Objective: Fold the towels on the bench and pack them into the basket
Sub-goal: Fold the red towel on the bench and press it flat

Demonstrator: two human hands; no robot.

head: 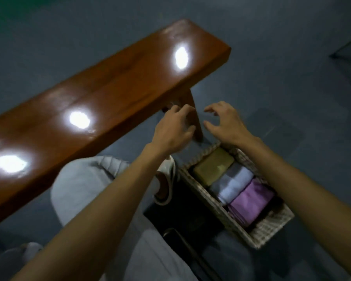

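Left hand [174, 128] and right hand [225, 122] hover just past the basket's [272, 232] far end; your fingers are loosely curled and empty. Olive towel [213, 165], pale towel [233, 181] and purple towel [249, 201] lie folded side by side inside the basket. Your right forearm hides its far corner.

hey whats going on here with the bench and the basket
A seated person is packing folded towels. The woven wicker basket holds three side by side: an olive-green folded towel, a pale lavender folded towel and a purple folded towel. The left hand and right hand hover over the basket's far end, fingers loosely curled, holding nothing. No towel shows on the glossy brown wooden bench.
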